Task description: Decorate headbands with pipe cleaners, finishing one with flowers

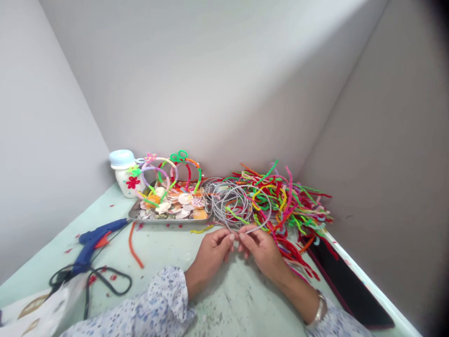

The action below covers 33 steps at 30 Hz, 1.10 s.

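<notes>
Wire (229,189): grey, loose loops, between tray (171,221) and pipe cleaners (289,206), overlapping both in view. Lies straight ahead, just beyond your fingertips; rounded, no clear long axis; neither hand plainly nearer.
Left hand (212,250): your thumb and fingertips pinched together on a near strand.
Right hand (261,249): likewise pinched, on the same side.
Pose: forearms slanting inward over the bench (168,252), fingertips almost meeting.
</notes>
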Each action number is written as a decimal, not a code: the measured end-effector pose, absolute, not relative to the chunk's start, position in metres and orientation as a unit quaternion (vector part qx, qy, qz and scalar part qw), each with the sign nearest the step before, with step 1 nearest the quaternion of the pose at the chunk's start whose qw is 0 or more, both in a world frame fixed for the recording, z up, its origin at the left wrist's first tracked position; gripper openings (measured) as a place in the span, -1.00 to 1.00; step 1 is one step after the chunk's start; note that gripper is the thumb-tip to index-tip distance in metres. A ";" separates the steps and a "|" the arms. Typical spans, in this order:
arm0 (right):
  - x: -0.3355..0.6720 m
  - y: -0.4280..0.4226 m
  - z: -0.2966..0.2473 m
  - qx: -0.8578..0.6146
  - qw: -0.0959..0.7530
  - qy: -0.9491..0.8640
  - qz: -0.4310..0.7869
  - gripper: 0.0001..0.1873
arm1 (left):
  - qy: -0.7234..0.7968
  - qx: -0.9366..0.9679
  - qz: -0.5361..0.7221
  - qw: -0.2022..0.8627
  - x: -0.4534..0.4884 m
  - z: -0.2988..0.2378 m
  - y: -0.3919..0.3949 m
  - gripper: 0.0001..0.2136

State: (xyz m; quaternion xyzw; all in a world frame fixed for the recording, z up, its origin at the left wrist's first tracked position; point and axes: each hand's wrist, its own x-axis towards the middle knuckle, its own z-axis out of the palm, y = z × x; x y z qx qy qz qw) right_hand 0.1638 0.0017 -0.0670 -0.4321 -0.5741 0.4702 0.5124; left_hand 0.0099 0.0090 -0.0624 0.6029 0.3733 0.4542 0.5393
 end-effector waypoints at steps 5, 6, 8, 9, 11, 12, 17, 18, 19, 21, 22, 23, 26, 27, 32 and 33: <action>0.165 0.003 -0.074 -0.446 0.516 -0.577 0.449 -0.76 | 0.375 0.591 0.450 0.554 0.011 -0.063 0.008 -0.72; 0.165 0.003 -0.076 -0.451 0.516 -0.576 0.445 -0.76 | 0.376 0.589 0.452 0.555 0.011 -0.063 0.008 -0.72; 0.165 0.002 -0.077 -0.459 0.518 -0.573 0.440 -0.76 | 0.378 0.584 0.453 0.558 0.011 -0.063 0.009 -0.74; 0.165 0.002 -0.077 -0.461 0.519 -0.570 0.440 -0.76 | 0.378 0.582 0.453 0.560 0.011 -0.064 0.009 -0.75; 0.164 0.002 -0.076 -0.463 0.528 -0.561 0.438 -0.74 | 0.377 0.580 0.451 0.564 0.011 -0.064 0.009 -0.76; 0.164 0.002 -0.075 -0.463 0.534 -0.556 0.437 -0.72 | 0.378 0.580 0.450 0.564 0.011 -0.064 0.008 -0.76; 0.163 0.002 -0.070 -0.466 0.543 -0.546 0.437 -0.63 | 0.380 0.595 0.440 0.555 0.012 -0.065 0.006 -0.76; 0.163 0.002 -0.069 -0.466 0.540 -0.548 0.437 -0.62 | 0.375 0.598 0.439 0.556 0.013 -0.064 0.005 -0.76; 0.163 0.002 -0.069 -0.466 0.536 -0.551 0.438 -0.62 | 0.364 0.600 0.439 0.561 0.013 -0.063 0.004 -0.76; 0.164 0.002 -0.069 -0.467 0.526 -0.559 0.439 -0.63 | 0.338 0.597 0.446 0.575 0.014 -0.060 0.002 -0.79; 0.164 0.002 -0.069 -0.468 0.522 -0.562 0.438 -0.63 | 0.329 0.594 0.450 0.580 0.014 -0.059 0.002 -0.80; 0.164 0.001 -0.069 -0.470 0.517 -0.565 0.438 -0.63 | 0.326 0.593 0.454 0.580 0.013 -0.058 0.001 -0.79; 0.165 0.001 -0.068 -0.477 0.514 -0.567 0.432 -0.65 | 0.349 0.597 0.464 0.553 0.013 -0.061 0.001 -0.77; 0.165 0.000 -0.068 -0.476 0.516 -0.566 0.432 -0.67 | 0.358 0.597 0.467 0.546 0.013 -0.063 0.002 -0.77; 0.165 -0.002 -0.069 -0.455 0.515 -0.569 0.452 -0.78 | 0.377 0.594 0.465 0.537 0.015 -0.071 0.006 -0.85; 0.165 -0.002 -0.070 -0.452 0.510 -0.572 0.456 -0.79 | 0.373 0.594 0.463 0.542 0.016 -0.071 0.006 -0.85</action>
